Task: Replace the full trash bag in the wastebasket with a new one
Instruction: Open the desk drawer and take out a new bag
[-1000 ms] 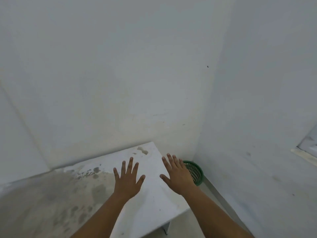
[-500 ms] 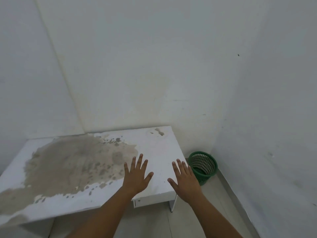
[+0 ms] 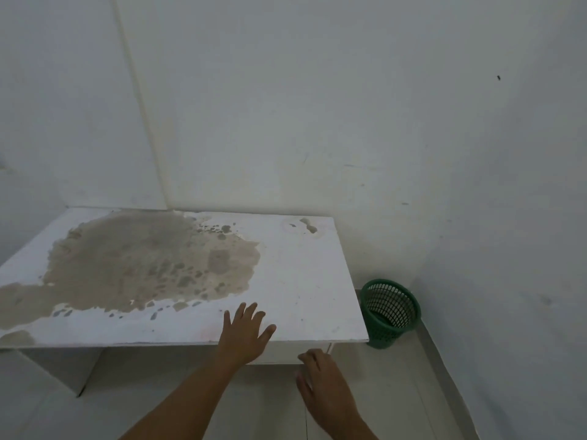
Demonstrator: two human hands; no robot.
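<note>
Both hands empty: left hand (image 3: 244, 333) spread over surface (image 3: 301, 281), right hand (image 3: 324, 385) loosely curled. Wastebasket (image 3: 391, 312) looks bagless, maybe; next, reach it.

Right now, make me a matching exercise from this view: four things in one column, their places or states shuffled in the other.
1. basket
2. stain
3. left hand
4. right hand

a. spread open over the table's front edge
b. on the floor in the corner, right of the table
c. low, in front of the table, over the floor
d. covers the tabletop's left part

Pairs: 1-b, 2-d, 3-a, 4-c
</note>
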